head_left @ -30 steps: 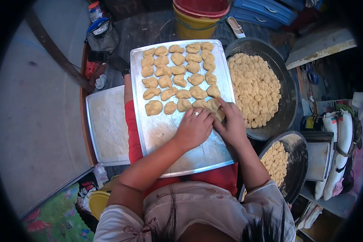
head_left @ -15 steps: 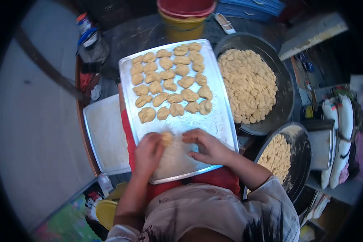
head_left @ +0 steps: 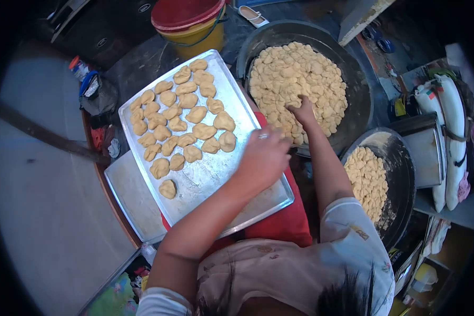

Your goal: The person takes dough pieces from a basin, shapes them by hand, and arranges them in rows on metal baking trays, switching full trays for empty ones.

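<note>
On my lap rests a metal baking tray, tilted in view, with rows of flattened dough pieces on its far and left parts. One dough piece sits alone in the nearest row. My left hand, with a ring on one finger, hovers over the tray's right edge; its fingers are loosely bent and apart, with no dough seen in them. My right hand reaches into a large dark basin heaped with dough pieces. Its fingers are spread and touch the heap.
A second dark basin with smaller dough pieces stands at my right. Another tray lies to the left beneath mine. A yellow bucket with a red top and a white shoe are beyond. Several trays stand far right.
My view has turned right. A dough piece from my left hand now lies on the tray in a new row. My right hand has gone from the tray to the basin; my left has moved rightward.
</note>
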### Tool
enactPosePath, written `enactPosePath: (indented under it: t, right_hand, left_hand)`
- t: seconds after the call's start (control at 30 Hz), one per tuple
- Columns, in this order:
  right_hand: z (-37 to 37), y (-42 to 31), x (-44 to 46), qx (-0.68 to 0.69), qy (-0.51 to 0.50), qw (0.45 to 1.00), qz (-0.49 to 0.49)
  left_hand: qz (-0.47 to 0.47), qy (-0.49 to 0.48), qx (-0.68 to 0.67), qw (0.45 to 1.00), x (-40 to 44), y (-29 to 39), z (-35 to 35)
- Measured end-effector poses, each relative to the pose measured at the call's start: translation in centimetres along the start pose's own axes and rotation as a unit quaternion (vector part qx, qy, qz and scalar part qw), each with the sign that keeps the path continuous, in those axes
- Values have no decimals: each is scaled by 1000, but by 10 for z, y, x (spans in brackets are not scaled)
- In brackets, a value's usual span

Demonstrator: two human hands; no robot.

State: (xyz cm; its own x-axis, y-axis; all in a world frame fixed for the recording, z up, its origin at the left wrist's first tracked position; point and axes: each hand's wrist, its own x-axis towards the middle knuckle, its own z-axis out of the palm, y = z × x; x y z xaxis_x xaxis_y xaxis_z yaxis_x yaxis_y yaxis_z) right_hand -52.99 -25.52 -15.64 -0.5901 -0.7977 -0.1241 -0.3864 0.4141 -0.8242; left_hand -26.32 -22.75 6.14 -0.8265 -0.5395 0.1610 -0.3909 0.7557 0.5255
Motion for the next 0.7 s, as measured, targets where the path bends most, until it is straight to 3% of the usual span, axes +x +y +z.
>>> enactPosePath:
  t: [0.07, 0.2, 0.27, 0.3, 0.4, 0.43, 0.57, 0.7]
  right_hand:
    - [10, 23, 13, -184, -90, 969, 140]
    - [52, 28, 10, -284, -220, 922, 148]
    - [108, 100, 22, -462, -228, 856, -40]
    - [128, 123, 26, -511, -276, 811, -71]
    - [108, 53, 19, -458, -294, 839, -1]
    - [107, 55, 22, -477, -261, 837, -64]
    - [99, 68, 26, -405, -228, 879, -110]
    - [94, 86, 43, -281, -233, 929, -57]
  left_hand:
    - [-16, -163, 91, 982, 38, 3, 43]
    - [-23, -132, 204, 970, 54, 1, 95]
    - [-50, -189, 160, 968, 56, -1, 90]
    - [-58, -196, 161, 966, 56, -2, 89]
    - [-67, -217, 160, 961, 52, -7, 83]
    - [-59, -215, 156, 962, 53, -7, 82]
    - [-75, -262, 139, 952, 59, -6, 81]
    - [-54, -214, 27, 975, 56, -5, 65]
